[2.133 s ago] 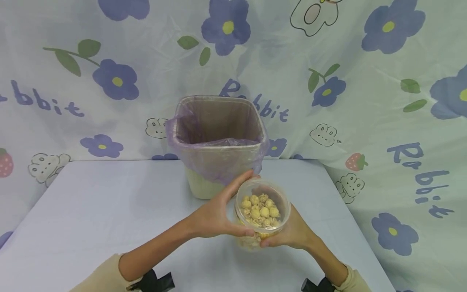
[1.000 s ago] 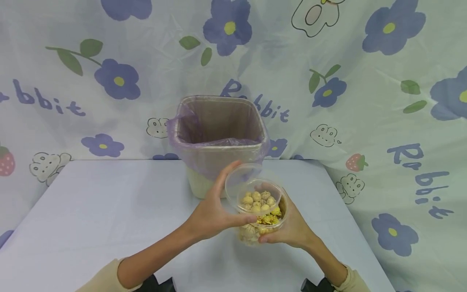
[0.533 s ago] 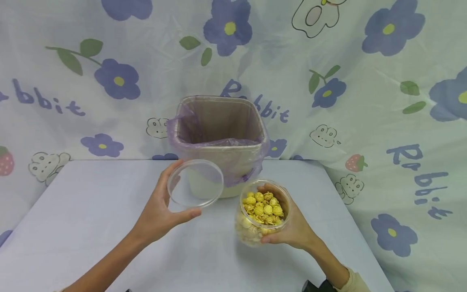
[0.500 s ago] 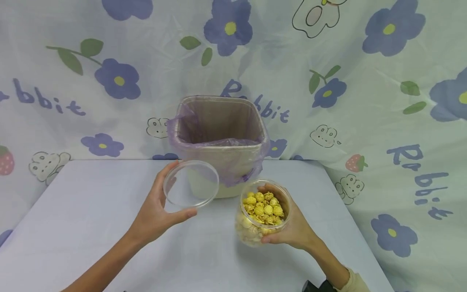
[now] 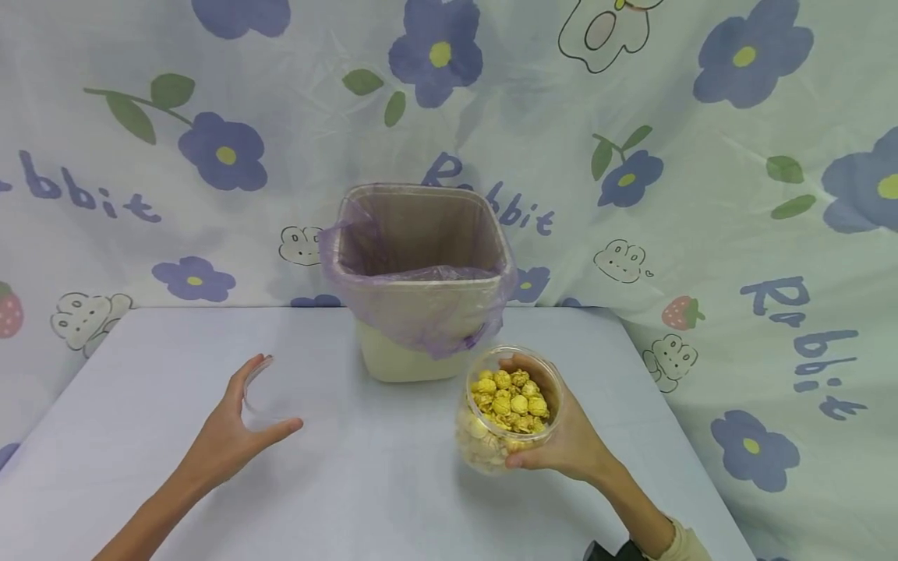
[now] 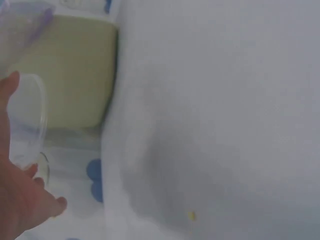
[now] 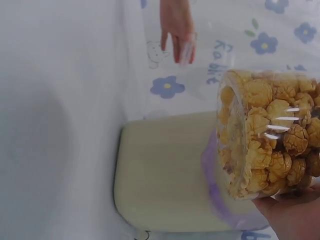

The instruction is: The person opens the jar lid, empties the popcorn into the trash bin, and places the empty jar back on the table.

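A clear plastic jar [image 5: 479, 446] full of yellow popcorn [image 5: 507, 402] is in my right hand [image 5: 571, 436], whose fingers wrap around its side. Its top is uncovered and faces up toward the head camera. In the right wrist view, the jar's side [image 7: 280, 135] shows caramel-brown popcorn pieces through the plastic. Off to the left, above the table, my left hand [image 5: 228, 432] holds a round clear lid [image 6: 42, 107] between thumb and fingers. In the head view the lid appears nearly edge-on and is hard to make out.
Behind the jar stands a cream bin [image 5: 400, 358] lined with a thin purple bag [image 5: 421, 319] folded over its rim. A white-covered table [image 5: 379, 483] lies beneath. The left wrist view shows a tiny yellow bit [image 6: 192, 215] on it. A flower-printed curtain [image 5: 295, 140] hangs behind.
The lid has come off the jar in my left hand, which carried it left and tilted it. My right hand and the jar have stayed almost in place.
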A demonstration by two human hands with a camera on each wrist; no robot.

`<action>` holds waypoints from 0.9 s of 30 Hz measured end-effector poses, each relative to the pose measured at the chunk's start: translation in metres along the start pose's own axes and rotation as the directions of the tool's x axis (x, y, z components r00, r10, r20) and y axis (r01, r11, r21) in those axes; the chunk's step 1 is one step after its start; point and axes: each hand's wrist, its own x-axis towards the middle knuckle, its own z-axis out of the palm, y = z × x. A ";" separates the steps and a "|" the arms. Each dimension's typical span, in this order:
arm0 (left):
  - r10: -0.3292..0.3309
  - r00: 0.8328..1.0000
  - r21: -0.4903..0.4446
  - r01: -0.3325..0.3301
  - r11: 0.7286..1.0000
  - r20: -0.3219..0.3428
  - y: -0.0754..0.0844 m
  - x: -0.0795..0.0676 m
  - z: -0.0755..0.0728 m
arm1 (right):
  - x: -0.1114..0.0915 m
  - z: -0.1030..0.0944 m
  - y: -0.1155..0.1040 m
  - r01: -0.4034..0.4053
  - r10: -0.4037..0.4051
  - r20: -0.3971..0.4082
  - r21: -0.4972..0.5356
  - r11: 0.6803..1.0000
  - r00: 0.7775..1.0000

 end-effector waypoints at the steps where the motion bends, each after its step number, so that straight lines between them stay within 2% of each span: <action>1: -0.014 1.000 0.035 0.014 0.999 0.006 -0.008 0.000 -0.001 | 0.000 0.000 0.000 -0.004 0.004 -0.001 -0.001 1.000 1.000; 6: -0.035 0.999 0.120 0.032 0.992 0.023 -0.041 0.006 -0.001 | -0.003 -0.002 0.001 -0.025 0.025 -0.008 -0.005 1.000 1.000; 11: -0.032 0.999 0.140 0.028 0.990 0.027 -0.062 0.009 0.001 | -0.005 -0.005 0.003 -0.033 0.033 -0.019 -0.014 0.999 0.999; 19: -0.025 1.000 0.239 0.023 0.971 0.006 -0.076 0.008 0.002 | -0.006 -0.009 0.002 -0.037 0.036 -0.029 -0.025 0.999 0.999; 24: 0.012 1.000 0.351 -0.010 0.936 -0.001 -0.083 0.010 0.002 | -0.007 -0.012 0.000 -0.047 0.045 -0.049 -0.037 0.998 0.998; 27: 0.010 1.000 0.396 -0.015 0.918 0.014 -0.087 0.008 0.001 | -0.007 -0.013 0.000 -0.054 0.051 -0.056 -0.043 0.998 0.997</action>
